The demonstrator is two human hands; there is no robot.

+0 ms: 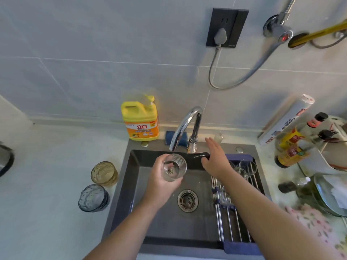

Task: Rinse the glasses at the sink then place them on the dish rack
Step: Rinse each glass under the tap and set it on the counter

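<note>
Over the sink (124,184), left hand (159,186) grips a clear glass (175,167) from below and behind, fingers curled round its body, mouth tipped up and forward toward the faucet (185,124) spout. Held just under the outlet, likely so water lands inside and spill falls into the basin toward the drain (187,200). No stream visible; cannot tell if water runs. Right hand (216,158) is flat, fingers straight and together, holding nothing, palm down beside the faucet base and on or just above a dark lever-like part; probably going for the tap control, though contact is unclear. Two more glasses wait on the counter left of the sink, an amber glass (104,173) and a blue-grey glass (93,197), upright, close together, near the basin edge for easy pickup. Dish rack (227,222) spans the right side of the basin, so drips fall into the sink; clear glassware (242,167) already sits at its far end. Yellow detergent bottle (139,122) stands against the wall behind the sink, untouched. Judged step: rinsing this glass, rack placement to follow.
</note>
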